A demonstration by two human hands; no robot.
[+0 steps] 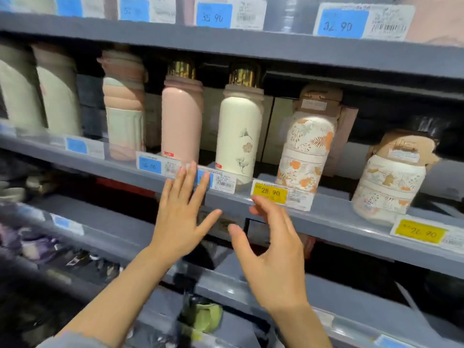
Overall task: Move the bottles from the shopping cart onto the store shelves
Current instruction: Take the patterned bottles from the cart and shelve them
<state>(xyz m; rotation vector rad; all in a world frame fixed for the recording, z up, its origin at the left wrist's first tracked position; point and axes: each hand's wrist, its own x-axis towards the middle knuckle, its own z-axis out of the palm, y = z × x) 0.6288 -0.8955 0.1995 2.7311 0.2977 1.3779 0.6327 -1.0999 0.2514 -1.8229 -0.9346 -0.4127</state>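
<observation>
A grey store shelf [334,217] carries a row of bottles. A pink bottle [181,121] and a cream flowered bottle [238,131], both with gold caps, stand in the middle. Right of them stand two floral bottles [305,151] [388,182] with tan lids; a pink ribbed bottle [124,106] stands to the left. My left hand [179,214] is raised with fingers spread, just below the pink bottle, in front of the shelf edge. My right hand [273,254] hangs empty with loosely bent fingers below the yellow price tag [270,194]. No shopping cart is in view.
Two pale bottles [37,89] stand at the far left. Blue price tags [342,22] line the shelf above. Lower shelves [105,222] hold dark blurred goods and a green item [203,315]. A yellow tag [420,232] sits at the right.
</observation>
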